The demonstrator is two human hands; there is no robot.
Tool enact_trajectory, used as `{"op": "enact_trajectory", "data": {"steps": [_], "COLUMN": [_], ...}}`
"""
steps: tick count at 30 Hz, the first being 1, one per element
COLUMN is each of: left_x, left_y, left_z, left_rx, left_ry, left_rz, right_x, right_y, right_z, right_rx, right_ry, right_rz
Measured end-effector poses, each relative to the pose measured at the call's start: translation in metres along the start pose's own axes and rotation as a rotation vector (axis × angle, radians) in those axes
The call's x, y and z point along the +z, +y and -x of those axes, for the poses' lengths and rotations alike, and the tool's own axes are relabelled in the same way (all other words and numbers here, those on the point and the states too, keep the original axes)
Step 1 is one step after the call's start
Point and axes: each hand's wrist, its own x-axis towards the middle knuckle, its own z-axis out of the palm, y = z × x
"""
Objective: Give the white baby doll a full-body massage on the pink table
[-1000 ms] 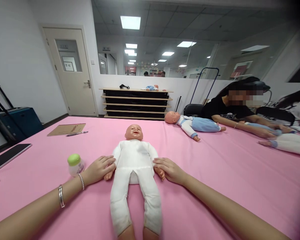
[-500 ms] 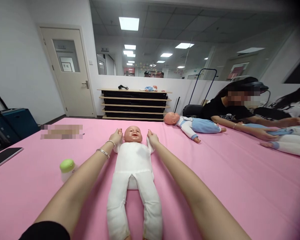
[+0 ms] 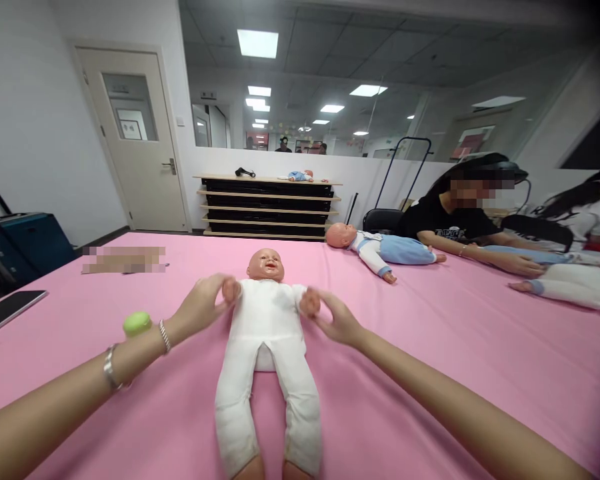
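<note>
Grasping a white-clad doll (image 3: pixel 267 320) by both its fists, with the left hand (image 3: pixel 200 311) at nine o'clock of its chest and the right hand (image 3: pixel 341 321) at three (with a little blur). Lying face-up between both hands on pink cloth (image 3: pixel 420 340), with head toward twelve, legs toward six. Showing a green lid (image 3: pixel 137 323) near the left hand, at eight, and a blue-and-white doll (image 3: pixel 405 249) farther out, at two.

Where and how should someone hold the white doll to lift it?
Probably by the torso, coming in from both sides at once: the white doll lies on its back, the torso is its broadest part, and both flanks are in view.
</note>
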Motion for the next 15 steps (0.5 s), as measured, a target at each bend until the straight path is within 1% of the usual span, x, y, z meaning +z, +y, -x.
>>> {"op": "enact_trajectory", "data": {"steps": [1, 2, 3, 5, 6, 7, 8, 9, 10, 11, 12, 13, 14, 15], "left_x": [-0.003, -0.003, -0.002, 0.002, 0.003, 0.004, 0.003, 0.001, 0.000, -0.001, 0.000, 0.003, 0.008, 0.015], "left_y": [0.000, -0.002, -0.004, -0.009, -0.011, -0.011, -0.011, -0.011, -0.011, -0.011, -0.013, -0.016, -0.021, -0.027], "left_z": [0.020, 0.038, 0.054, 0.074, 0.077, 0.075, 0.067, 0.055, 0.038, 0.018, -0.004, -0.027, -0.048, -0.067], "left_rx": [0.141, 0.270, 0.389, 0.517, 0.540, 0.522, 0.464, 0.370, 0.239, 0.082, -0.054, -0.198, -0.312, -0.421], "left_ry": [-0.038, -0.059, -0.104, -0.121, -0.123, -0.104, -0.076, -0.042, 0.014, 0.059, 0.089, 0.144, 0.176, 0.178], "left_rz": [-0.083, -0.162, -0.229, -0.318, -0.329, -0.318, -0.287, -0.237, -0.176, -0.103, -0.013, 0.067, 0.144, 0.189], "right_x": [-0.002, -0.002, -0.002, 0.000, 0.000, -0.001, -0.002, -0.002, -0.003, -0.003, -0.001, 0.002, 0.007, 0.014], "right_y": [-0.004, -0.006, -0.006, -0.005, -0.004, -0.004, -0.003, -0.002, 0.001, 0.005, 0.012, 0.022, 0.032, 0.043], "right_z": [0.017, 0.032, 0.044, 0.057, 0.058, 0.055, 0.048, 0.038, 0.023, 0.006, -0.014, -0.034, -0.053, -0.070], "right_rx": [-0.110, -0.195, -0.264, -0.325, -0.314, -0.269, -0.189, -0.085, 0.035, 0.161, 0.268, 0.371, 0.479, 0.602], "right_ry": [-0.119, -0.183, -0.224, -0.243, -0.242, -0.233, -0.199, -0.133, -0.043, 0.082, 0.202, 0.308, 0.384, 0.417], "right_rz": [0.024, 0.061, 0.093, 0.134, 0.128, 0.100, 0.059, 0.012, -0.043, -0.095, -0.141, -0.211, -0.282, -0.317]}}
